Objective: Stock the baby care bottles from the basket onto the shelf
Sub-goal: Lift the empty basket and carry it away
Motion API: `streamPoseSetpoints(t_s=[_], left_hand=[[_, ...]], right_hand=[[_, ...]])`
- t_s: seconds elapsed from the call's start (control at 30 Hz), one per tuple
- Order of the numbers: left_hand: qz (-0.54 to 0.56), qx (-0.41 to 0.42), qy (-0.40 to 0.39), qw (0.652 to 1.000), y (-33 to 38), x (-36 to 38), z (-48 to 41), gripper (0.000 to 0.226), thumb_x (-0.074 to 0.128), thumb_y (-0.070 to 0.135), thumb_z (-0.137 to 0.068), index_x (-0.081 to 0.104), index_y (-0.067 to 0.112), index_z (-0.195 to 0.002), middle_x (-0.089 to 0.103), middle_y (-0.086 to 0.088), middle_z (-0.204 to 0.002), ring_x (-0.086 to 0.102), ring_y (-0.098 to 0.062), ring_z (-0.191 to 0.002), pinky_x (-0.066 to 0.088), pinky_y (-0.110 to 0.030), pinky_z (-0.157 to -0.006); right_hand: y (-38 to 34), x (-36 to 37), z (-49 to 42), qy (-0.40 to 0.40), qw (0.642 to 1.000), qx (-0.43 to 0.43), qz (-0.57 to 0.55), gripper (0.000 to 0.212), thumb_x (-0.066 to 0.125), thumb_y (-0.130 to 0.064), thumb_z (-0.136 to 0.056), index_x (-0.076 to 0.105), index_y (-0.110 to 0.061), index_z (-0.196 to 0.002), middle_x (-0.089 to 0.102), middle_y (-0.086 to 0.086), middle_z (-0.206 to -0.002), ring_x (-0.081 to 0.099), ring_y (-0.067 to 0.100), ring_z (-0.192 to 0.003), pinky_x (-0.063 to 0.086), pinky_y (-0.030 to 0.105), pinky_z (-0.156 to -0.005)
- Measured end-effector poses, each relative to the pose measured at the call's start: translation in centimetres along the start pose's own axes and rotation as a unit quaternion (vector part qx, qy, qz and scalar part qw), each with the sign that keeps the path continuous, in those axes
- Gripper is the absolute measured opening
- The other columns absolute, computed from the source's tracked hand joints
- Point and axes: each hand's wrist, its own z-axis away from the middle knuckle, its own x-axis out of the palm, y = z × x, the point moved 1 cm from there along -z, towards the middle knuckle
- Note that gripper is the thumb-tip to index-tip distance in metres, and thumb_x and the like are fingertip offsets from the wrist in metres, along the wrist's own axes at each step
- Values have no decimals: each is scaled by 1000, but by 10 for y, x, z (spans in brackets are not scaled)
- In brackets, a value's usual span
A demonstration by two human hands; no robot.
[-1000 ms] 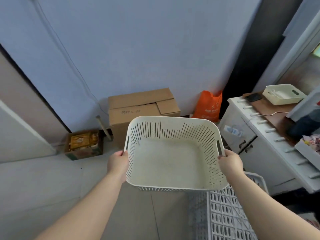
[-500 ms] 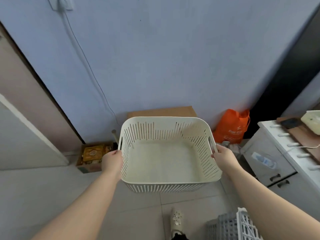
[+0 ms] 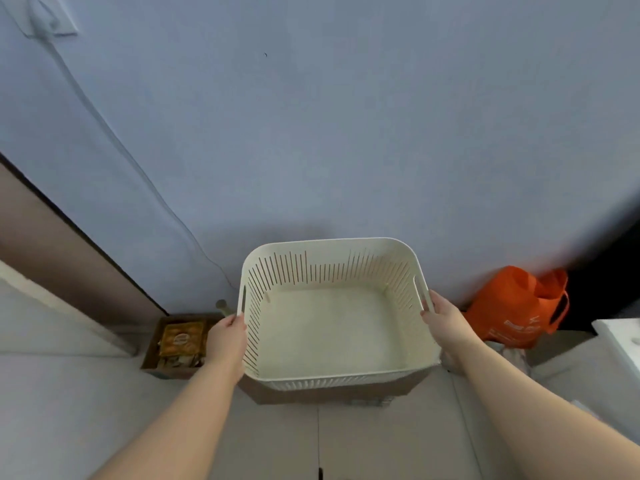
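Observation:
A cream slatted plastic basket (image 3: pixel 332 268) with nothing inside it sits over a brown cardboard box (image 3: pixel 329 393) against the blue wall. My left hand (image 3: pixel 227 336) grips the basket's left side by its handle slot. My right hand (image 3: pixel 445 322) grips its right side at the other handle slot. No bottles and no shelf are in view.
A small open carton (image 3: pixel 176 341) with yellow packets stands on the floor to the left. An orange bag (image 3: pixel 516 313) leans on the wall to the right, beside a white cabinet corner (image 3: pixel 620 334). A cable (image 3: pixel 114 140) runs down the wall from a socket.
The basket has moved forward and down toward the wall and now covers the top of the cardboard box. The view has turned left, so the white cabinet and grey crate have left the frame.

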Motion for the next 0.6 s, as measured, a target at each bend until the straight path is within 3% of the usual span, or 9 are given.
streamPoseSetpoints(t_s=[0.07, 0.17, 0.3, 0.4, 0.5, 0.6], left_hand=[[5, -11, -6, 1000, 6, 12, -15, 34, 43, 21, -101, 51, 12, -133, 64, -8, -109, 62, -28, -91, 54, -43, -80], [21, -28, -8, 999, 13, 22, -37, 34, 42, 22, -101, 52, 15, -133, 65, -9, -113, 64, -27, -92, 54, -44, -80], [32, -44, -8, 998, 22, 31, -59, 29, 40, 18, -101, 58, 13, -123, 65, -7, -98, 62, -23, -80, 53, -37, -73], [24, -52, -13, 998, 26, 34, -75, 29, 41, 16, -101, 58, 14, -124, 64, -1, -87, 62, -23, -78, 53, -42, -75], [4, -44, -19, 999, 32, 36, -91, 30, 38, 13, -100, 57, 16, -124, 64, -3, -90, 62, -26, -83, 53, -47, -82], [-45, -27, -29, 998, 34, 38, -99, 25, 35, 16, -101, 60, 18, -104, 66, -10, -105, 63, -30, -92, 54, -49, -84]], right_hand=[[19, 2, -42, -31, 999, 23, -17, 53, 46, -19, -84, 48, -47, -129, 64, -10, -120, 59, 20, -114, 49, 46, -96], [44, 8, -96, -54, 997, 42, -46, 54, 49, -25, -84, 43, -55, -128, 62, -11, -125, 58, 20, -117, 49, 51, -96], [2, 13, -92, -46, 996, 66, -49, 53, 51, -22, -88, 42, -48, -133, 64, -8, -123, 61, 20, -112, 50, 50, -94], [-14, 16, -95, -40, 996, 70, -27, 54, 50, -19, -91, 40, -44, -138, 62, -8, -125, 58, 19, -114, 49, 45, -96], [-20, 20, -99, -28, 997, 69, -9, 58, 48, -16, -93, 33, -39, -144, 57, -7, -132, 55, 20, -118, 48, 41, -94], [-29, 25, -96, -7, 997, 63, 45, 60, 44, -12, -92, 30, -35, -146, 55, -3, -132, 54, 23, -115, 46, 34, -83]])
